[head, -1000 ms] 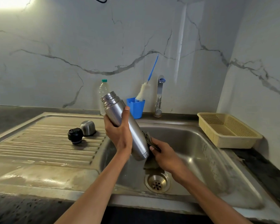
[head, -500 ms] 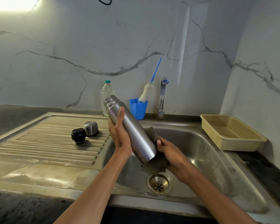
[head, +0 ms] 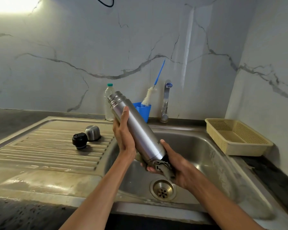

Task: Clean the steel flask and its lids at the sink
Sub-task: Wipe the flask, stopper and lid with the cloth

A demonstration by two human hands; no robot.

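Over on the left, your two lids are parked on the ribbed draining board (head: 45, 146): the black stopper (head: 79, 140) in front, the steel cap (head: 93, 132) touching it just behind, both untouched by a hand right now. Moving in, your left hand (head: 123, 136) has its fingers wrapped round the upper body of the flask (head: 136, 127), thumb up along the steel, holding it tilted over the sink (head: 198, 146), open neck up and to the left, base down toward you. On to the right hand (head: 171, 163): it cups the base with a grey cloth (head: 165, 168) bunched between palm and steel, fingers curled under the flask's base.

By the look of it you're scrubbing the outside, working the bottom end. Next you'll likely want the inside: the bottle brush (head: 150, 95) stands in the blue cup (head: 144, 110) behind, beside the tap (head: 166, 100), which isn't running. Keep that left grip firm; wet steel probably slides. Far right, a basket (head: 236, 138) sits on the bench.
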